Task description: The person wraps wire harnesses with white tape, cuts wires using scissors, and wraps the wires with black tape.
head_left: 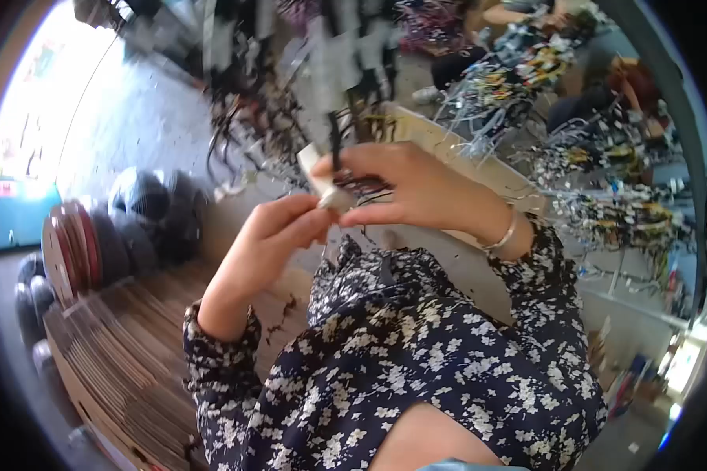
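A small white piece, long and narrow at its upper end and bunched lower down, sits between my two hands in front of my chest. Blur hides whether it is a connector or a strip of tape. My left hand is closed, thumb and forefinger pinching the lower end of this piece. Curled around its other side is my right hand, its fingertips touching the white piece. Thin dark wires run beside my right palm, and a darker bundle comes down from above to its fingers.
Blurred wire bundles hang just beyond my hands. More wire bundles with white ends fill racks at the right, near other people. Stacked cardboard stands at lower left, beside reels and dark rolls.
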